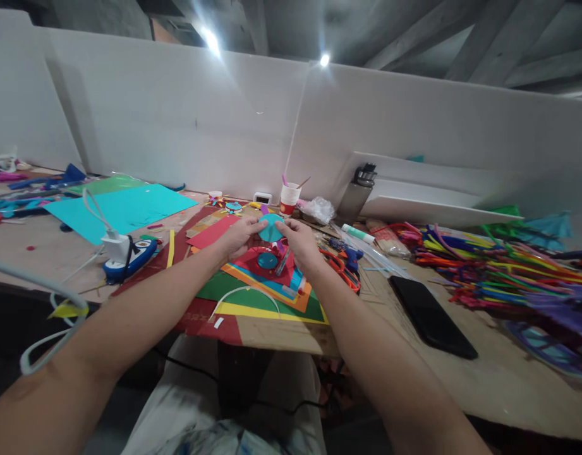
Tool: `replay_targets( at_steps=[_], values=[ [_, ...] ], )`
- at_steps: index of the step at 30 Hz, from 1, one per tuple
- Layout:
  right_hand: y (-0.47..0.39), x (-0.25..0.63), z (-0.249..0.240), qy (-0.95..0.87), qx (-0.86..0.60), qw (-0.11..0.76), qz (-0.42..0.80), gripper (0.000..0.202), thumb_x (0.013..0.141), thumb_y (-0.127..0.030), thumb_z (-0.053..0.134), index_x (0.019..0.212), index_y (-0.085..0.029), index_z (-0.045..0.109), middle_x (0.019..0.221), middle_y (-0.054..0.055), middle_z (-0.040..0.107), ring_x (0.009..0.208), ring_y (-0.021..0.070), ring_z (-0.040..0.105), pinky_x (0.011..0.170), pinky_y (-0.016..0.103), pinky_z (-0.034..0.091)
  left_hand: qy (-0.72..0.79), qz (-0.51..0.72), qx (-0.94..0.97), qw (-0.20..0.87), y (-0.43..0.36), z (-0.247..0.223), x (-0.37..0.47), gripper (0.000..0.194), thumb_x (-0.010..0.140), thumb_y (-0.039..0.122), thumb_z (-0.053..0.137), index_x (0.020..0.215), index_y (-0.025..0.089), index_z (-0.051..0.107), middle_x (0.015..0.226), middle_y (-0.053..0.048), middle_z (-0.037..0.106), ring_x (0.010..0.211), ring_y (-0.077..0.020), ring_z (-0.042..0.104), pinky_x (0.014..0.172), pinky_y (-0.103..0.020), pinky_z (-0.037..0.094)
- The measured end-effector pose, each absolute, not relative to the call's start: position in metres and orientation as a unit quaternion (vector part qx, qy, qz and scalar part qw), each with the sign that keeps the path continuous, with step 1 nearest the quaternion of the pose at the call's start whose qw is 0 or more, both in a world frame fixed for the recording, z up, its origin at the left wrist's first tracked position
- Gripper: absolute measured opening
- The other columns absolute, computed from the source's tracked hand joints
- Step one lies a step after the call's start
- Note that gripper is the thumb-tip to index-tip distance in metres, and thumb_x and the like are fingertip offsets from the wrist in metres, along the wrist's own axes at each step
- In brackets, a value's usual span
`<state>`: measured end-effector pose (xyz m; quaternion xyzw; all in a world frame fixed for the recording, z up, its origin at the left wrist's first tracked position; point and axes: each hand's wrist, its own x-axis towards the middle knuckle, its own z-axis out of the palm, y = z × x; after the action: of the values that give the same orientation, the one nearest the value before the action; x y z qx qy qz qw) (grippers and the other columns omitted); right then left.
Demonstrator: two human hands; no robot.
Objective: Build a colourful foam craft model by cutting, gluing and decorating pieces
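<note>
A round turquoise disc (270, 228) is held up between both hands above the middle of the table. My left hand (242, 236) pinches its left edge, and my right hand (296, 239) pinches its right edge. Just below lies a second, smaller blue disc (267, 260) on a red sheet (247, 264). Under that are fanned orange, green (215, 288) and yellow sheets. A thin white curved strip (246, 289) rests across the green and yellow sheets.
A paper cup (289, 198) and a dark bottle (357, 193) stand at the back. To the right are a black phone (433, 317) and many coloured pipe cleaners (503, 265). On the left lie a turquoise sheet (124, 208) and a blue power strip (129, 260) with a white cable.
</note>
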<state>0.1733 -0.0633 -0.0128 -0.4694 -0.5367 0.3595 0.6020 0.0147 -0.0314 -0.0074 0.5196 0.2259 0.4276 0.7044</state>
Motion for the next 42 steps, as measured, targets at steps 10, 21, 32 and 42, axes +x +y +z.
replay_targets(
  at_steps=[10,21,32,42],
  values=[
    [-0.060,0.176,-0.018,-0.515,-0.477,0.594,0.393,0.034,0.067,-0.049,0.069,0.077,-0.018,0.062,0.069,-0.001,0.060,0.062,0.0120,0.052,0.061,0.027,0.043,0.278,0.431,0.509,0.691,-0.029,-0.009,0.015,0.018,0.088,0.024,0.060,0.092,0.009,0.070,0.079,-0.011,0.073,0.063,-0.0170,0.067,0.055,-0.026,0.055],
    [-0.066,0.169,-0.019,-0.752,-0.501,0.429,-0.007,0.073,0.064,-0.035,0.082,0.129,-0.017,0.054,0.119,0.013,0.052,0.117,0.0294,0.049,0.103,0.047,0.041,0.307,0.452,0.538,0.642,-0.022,-0.016,0.013,0.017,0.079,0.027,0.070,0.072,0.013,0.065,0.065,-0.004,0.064,0.052,-0.0109,0.057,0.048,-0.021,0.047],
    [-0.067,0.167,-0.015,-0.732,-0.509,0.451,0.048,0.062,0.067,-0.036,0.079,0.123,-0.018,0.060,0.115,0.011,0.057,0.111,0.0260,0.054,0.099,0.043,0.044,0.263,0.379,0.443,0.769,-0.023,-0.012,0.017,0.040,0.095,0.048,0.047,0.092,0.015,0.068,0.085,-0.010,0.072,0.065,-0.0157,0.065,0.061,-0.029,0.055],
    [-0.064,0.164,-0.016,-0.692,-0.533,0.484,0.061,0.061,0.066,-0.044,0.078,0.120,-0.019,0.063,0.116,0.012,0.060,0.112,0.0274,0.052,0.098,0.045,0.044,0.280,0.413,0.413,0.762,-0.021,-0.011,0.018,0.042,0.098,0.045,0.043,0.092,0.013,0.068,0.079,-0.008,0.072,0.065,-0.0149,0.065,0.068,-0.029,0.055]
  ],
)
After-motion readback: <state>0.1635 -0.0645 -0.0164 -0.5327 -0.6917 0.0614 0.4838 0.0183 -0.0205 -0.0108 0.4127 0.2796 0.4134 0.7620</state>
